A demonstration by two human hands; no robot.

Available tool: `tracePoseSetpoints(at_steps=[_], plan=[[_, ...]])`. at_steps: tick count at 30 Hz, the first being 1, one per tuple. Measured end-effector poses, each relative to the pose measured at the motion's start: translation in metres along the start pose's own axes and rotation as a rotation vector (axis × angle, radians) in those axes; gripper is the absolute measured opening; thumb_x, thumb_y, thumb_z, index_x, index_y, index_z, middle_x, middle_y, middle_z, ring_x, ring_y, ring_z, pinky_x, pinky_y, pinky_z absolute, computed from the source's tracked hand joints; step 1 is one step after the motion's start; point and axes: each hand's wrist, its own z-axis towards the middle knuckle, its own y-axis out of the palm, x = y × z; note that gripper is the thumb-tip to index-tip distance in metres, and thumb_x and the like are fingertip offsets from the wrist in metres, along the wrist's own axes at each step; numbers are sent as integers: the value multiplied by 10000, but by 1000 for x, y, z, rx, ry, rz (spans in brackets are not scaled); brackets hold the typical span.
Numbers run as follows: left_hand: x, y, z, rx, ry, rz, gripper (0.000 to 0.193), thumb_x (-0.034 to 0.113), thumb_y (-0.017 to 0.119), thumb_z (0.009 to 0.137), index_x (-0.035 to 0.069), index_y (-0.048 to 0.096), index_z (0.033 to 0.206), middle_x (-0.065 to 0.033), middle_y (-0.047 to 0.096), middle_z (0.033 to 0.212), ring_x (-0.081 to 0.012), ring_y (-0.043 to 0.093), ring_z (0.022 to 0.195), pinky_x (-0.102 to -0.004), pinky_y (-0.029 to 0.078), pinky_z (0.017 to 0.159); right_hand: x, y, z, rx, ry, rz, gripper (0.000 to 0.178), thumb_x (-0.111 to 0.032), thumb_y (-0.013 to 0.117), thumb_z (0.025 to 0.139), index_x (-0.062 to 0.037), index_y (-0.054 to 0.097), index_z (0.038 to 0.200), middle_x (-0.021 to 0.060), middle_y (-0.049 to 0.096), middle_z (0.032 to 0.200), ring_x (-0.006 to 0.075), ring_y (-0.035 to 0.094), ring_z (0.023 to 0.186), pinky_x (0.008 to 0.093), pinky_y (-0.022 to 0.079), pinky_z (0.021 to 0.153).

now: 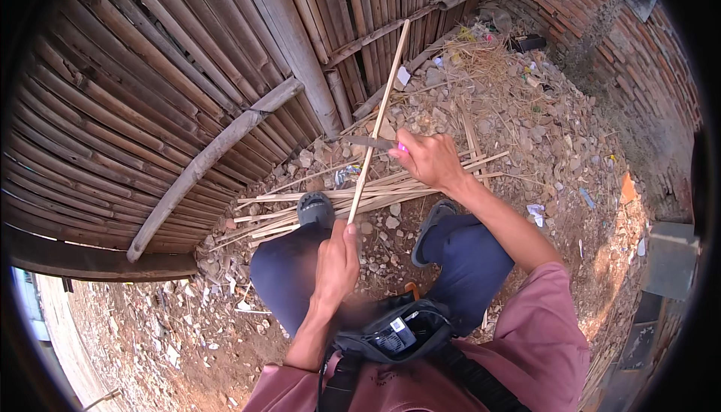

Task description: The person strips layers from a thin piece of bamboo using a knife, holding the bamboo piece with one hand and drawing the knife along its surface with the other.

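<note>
from here i see left hand (336, 269) wrapped round strip (385, 100), slanting over pile (398, 190); right hand (432, 160) gripping knife (385, 144), blade (357, 141) crossing strip. handle (403, 146) mostly hidden; contact unclear.

Stony dirt ground (526, 277) beneath piled pale strips (409, 190), dry straw (481, 59), paper scrap (536, 214).

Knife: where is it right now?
Head view, just above centre: the knife is in the grip of the right hand, crossing the long pale strip held by the left hand.
</note>
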Motion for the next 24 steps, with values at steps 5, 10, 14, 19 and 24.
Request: tracePoseSetpoints(at_steps=[5, 10, 14, 19, 24], plan=[[1, -1, -3, -9, 1, 16, 373, 298, 377, 1188, -3, 551, 1054, -276, 603, 693, -535, 617, 679, -577, 446, 630, -6, 0, -8, -32, -70, 25, 403, -485, 541, 1115, -103, 590, 998, 106, 716, 691, 333, 701, 545, 450, 506, 457], [1, 2, 0, 12, 36, 19, 498, 395, 315, 1199, 6, 529, 974, -116, 513, 603, -275, 514, 527, -450, 421, 566, 16, 1, -3, -3, 11, 3, 386, -483, 560, 1105, -106, 604, 1033, 105, 719, 688, 337, 704, 557, 448, 492, 454], [6, -3, -3, -1, 30, 35, 405, 331, 356, 1190, 6, 541, 1035, -214, 577, 652, -433, 599, 607, -530, 436, 588, -2, 0, -6, 51, -35, 39, 385, -474, 570, 1101, -101, 589, 1008, 100, 723, 692, 339, 699, 543, 450, 477, 438], [2, 2, -5, -8, 57, 66, 353, 293, 373, 1186, 7, 549, 1077, -264, 610, 674, -518, 637, 651, -578, 442, 596, 13, -7, -1, 67, 26, -13, 399, -472, 560, 1109, -93, 577, 987, 104, 716, 681, 331, 695, 525, 443, 463, 422], [9, 0, -8, 6, 48, 82, 338, 281, 383, 1182, 13, 536, 1046, -274, 597, 659, -551, 621, 659, -588, 433, 583, 17, -9, 1, 117, -4, -1, 409, -478, 544, 1117, -92, 595, 994, 105, 673, 616, 326, 672, 495, 438, 460, 424]])
